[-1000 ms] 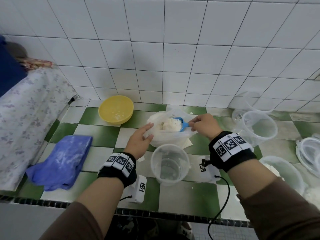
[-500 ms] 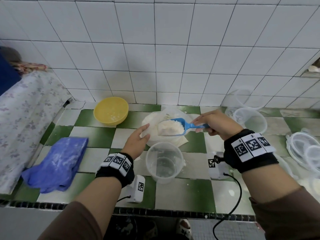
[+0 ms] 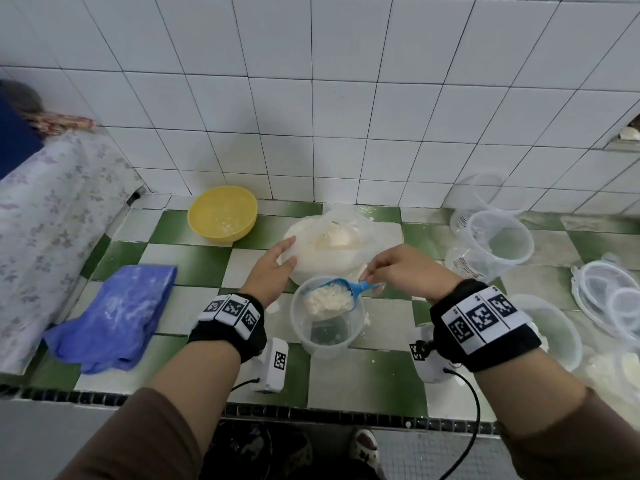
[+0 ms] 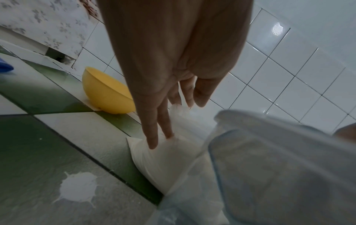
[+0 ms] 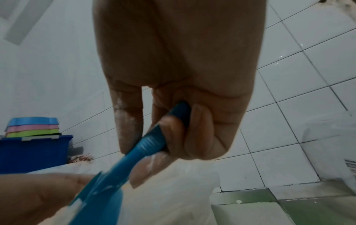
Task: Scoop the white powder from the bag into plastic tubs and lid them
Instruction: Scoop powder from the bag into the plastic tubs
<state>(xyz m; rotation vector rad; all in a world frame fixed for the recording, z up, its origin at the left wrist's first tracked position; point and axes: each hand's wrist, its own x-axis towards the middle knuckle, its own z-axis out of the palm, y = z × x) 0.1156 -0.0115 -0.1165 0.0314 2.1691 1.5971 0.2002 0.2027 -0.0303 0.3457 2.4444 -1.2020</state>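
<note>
The white powder is sitting heaped in a blue scoop that is hanging over the mouth of a clear plastic tub on the table; the tub is looking almost empty. The right hand is pinching the scoop's handle with curled fingers. Just behind the tub, the bag is standing open, and the left hand is resting straight fingers against its side, gripping nothing. Judging by this, the filling step is under way: the next move is calling for tipping the scoop inside the rim without spilling.
</note>
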